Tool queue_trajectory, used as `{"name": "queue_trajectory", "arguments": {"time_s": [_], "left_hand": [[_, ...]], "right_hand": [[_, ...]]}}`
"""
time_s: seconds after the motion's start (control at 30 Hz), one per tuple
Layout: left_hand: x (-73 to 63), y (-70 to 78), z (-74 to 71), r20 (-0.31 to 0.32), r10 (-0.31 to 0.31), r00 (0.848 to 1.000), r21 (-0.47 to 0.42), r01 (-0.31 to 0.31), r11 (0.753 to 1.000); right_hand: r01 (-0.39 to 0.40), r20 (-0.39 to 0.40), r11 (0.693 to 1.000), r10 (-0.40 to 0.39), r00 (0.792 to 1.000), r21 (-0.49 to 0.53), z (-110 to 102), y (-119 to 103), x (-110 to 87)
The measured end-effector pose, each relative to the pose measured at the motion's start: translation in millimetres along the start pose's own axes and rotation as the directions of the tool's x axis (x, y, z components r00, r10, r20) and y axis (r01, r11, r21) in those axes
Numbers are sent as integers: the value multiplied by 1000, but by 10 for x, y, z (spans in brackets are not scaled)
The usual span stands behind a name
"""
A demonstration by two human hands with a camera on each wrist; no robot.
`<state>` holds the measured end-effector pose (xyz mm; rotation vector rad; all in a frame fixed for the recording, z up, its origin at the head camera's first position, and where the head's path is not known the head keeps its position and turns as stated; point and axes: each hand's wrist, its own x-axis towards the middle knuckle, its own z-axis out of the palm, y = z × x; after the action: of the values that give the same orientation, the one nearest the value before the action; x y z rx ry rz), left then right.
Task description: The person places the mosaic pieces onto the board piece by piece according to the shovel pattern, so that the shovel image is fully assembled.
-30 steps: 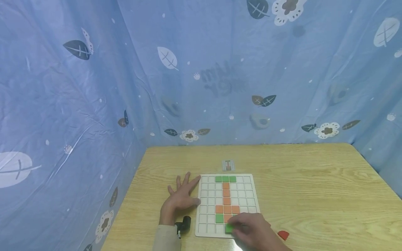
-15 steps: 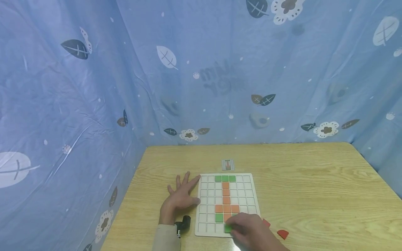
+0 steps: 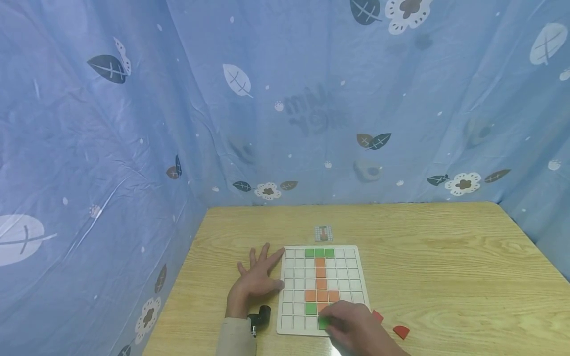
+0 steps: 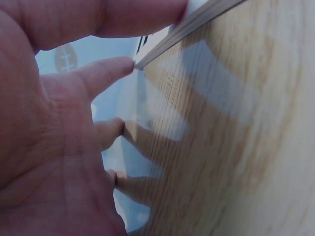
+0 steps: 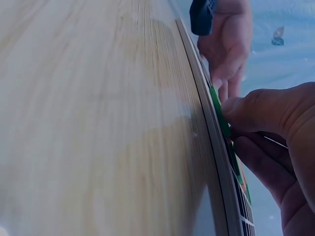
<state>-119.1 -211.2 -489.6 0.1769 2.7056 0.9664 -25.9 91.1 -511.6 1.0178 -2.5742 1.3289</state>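
A white grid board (image 3: 291, 272) lies flat on the wooden table. Three green tiles (image 3: 319, 253) sit in its far row, with orange tiles (image 3: 321, 284) in a column below and a short crossbar. My left hand (image 3: 257, 284) has its fingers spread, thumb and index fingertips at the board's left edge; the left wrist view shows them along that edge. With thumb and fingers my right hand (image 3: 352, 321) pinches a green tile (image 3: 323, 324) low over the nearest row. In the right wrist view the thumb lies against the green tile (image 5: 219, 112). This hand hides the board's near right corner.
Beyond the board lies a small pattern card (image 3: 323, 233). Red pieces (image 3: 401, 332) lie on the table right of my right hand. A black wrist-worn device (image 3: 262, 316) is by my left wrist. Blue patterned curtains (image 3: 289, 148) stand behind and beside the table.
The right hand and its green tile have shifted slightly left, uncovering more of a red piece beside the hand. The left hand stays at the board's edge.
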Motion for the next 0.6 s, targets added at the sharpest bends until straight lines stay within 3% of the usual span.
{"name": "queue_trajectory", "arguments": {"time_s": [0.13, 0.37, 0.5, 0.6], "left_hand": [[1, -5, 0, 1, 0, 1000, 6, 0, 1000], [-3, 3, -5, -1, -5, 1000, 18, 5, 1000], [-7, 4, -5, -2, -4, 1000, 16, 4, 1000], [-8, -2, -5, 2, -2, 1000, 17, 2, 1000]], "right_hand": [[-10, 18, 1000, 10, 1000, -3, -2, -7, 17], [41, -12, 999, -40, 999, 6, 21, 4, 28], [123, -62, 987, -117, 991, 100, 28, 44, 20], [187, -119, 975, -173, 978, 117, 13, 71, 12]]}}
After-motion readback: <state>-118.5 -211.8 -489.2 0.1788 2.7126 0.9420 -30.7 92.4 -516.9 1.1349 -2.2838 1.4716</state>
